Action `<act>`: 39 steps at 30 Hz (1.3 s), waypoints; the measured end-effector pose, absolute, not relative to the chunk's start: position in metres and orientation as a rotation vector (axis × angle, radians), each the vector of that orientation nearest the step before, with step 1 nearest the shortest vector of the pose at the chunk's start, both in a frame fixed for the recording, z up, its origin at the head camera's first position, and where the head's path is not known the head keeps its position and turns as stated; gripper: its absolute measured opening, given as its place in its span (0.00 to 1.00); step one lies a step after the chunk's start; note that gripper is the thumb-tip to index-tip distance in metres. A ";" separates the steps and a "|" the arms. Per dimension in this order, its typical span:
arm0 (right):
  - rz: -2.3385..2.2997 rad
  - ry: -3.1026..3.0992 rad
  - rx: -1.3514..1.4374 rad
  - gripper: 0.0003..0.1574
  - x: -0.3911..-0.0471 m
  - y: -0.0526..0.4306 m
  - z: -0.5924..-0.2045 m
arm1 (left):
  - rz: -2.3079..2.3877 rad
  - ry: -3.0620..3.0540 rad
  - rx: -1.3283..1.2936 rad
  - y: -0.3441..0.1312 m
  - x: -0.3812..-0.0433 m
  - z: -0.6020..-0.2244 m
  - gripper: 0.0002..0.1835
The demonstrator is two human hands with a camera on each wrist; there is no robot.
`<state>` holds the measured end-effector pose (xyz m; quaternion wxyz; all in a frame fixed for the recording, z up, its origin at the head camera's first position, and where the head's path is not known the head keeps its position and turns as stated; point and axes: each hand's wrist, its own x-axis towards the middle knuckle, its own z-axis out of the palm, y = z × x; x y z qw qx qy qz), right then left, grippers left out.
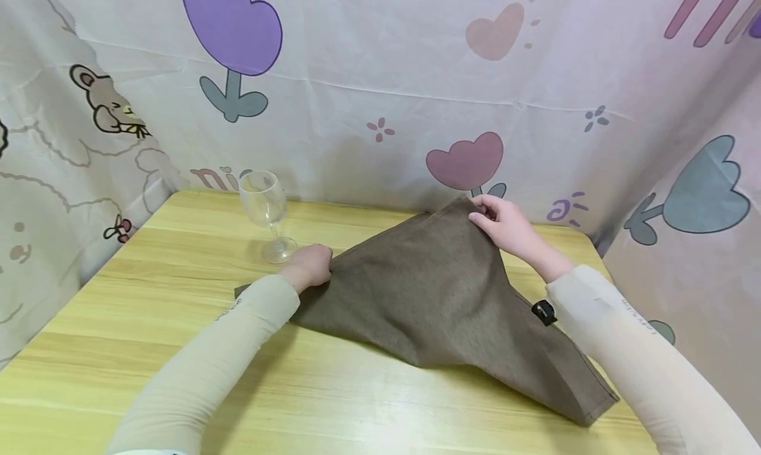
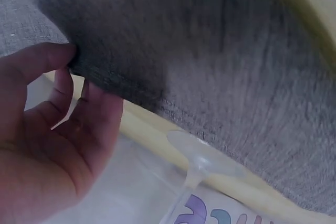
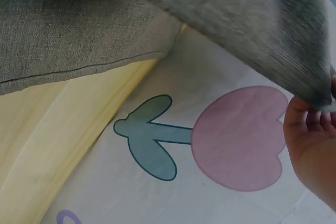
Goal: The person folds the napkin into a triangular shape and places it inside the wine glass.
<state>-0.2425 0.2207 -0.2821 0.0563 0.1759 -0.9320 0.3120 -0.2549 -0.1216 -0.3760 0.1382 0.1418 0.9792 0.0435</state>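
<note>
A brown cloth (image 1: 416, 296) with stitched hems spreads over the middle of the table, partly lifted into a peak at its back right. My right hand (image 1: 505, 225) pinches the cloth at that raised corner, as the right wrist view also shows with the hand (image 3: 315, 135) at its edge. Lower down on the other side, my left hand (image 1: 309, 265) grips the back edge of the cloth. In the left wrist view the thumb and fingers of the left hand (image 2: 63, 114) pinch the hem. Just behind the left hand stands a clear wine glass (image 1: 264, 204), upright.
The table (image 1: 148, 296) has a yellow wood-grain top. Behind it and at both sides hangs a white printed curtain (image 1: 357, 65). The glass's base (image 1: 279, 250) is close to the left hand. The cloth's front right corner (image 1: 594, 409) reaches toward the right forearm.
</note>
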 end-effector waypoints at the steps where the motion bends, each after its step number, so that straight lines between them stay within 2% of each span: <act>1: 0.962 -2.836 0.534 0.13 -0.243 0.221 -0.281 | 0.112 2.837 0.399 -0.121 -0.255 -0.376 0.02; 11: 0.947 -2.808 0.454 0.10 -0.250 0.221 -0.282 | 0.098 2.844 0.373 -0.120 -0.258 -0.381 0.10; 19: 0.944 -2.692 0.396 0.11 -0.258 0.211 -0.285 | 0.140 2.841 0.368 -0.120 -0.254 -0.377 0.07; 30: 0.809 -2.599 0.430 0.11 -0.273 0.195 -0.295 | 0.146 2.694 0.388 -0.123 -0.244 -0.367 0.12; 34: 0.829 -2.623 0.461 0.12 -0.273 0.193 -0.299 | 0.219 2.696 0.444 -0.121 -0.244 -0.364 0.10; 39: 0.847 -2.618 0.519 0.12 -0.271 0.190 -0.301 | 0.295 2.755 0.574 -0.114 -0.247 -0.370 0.17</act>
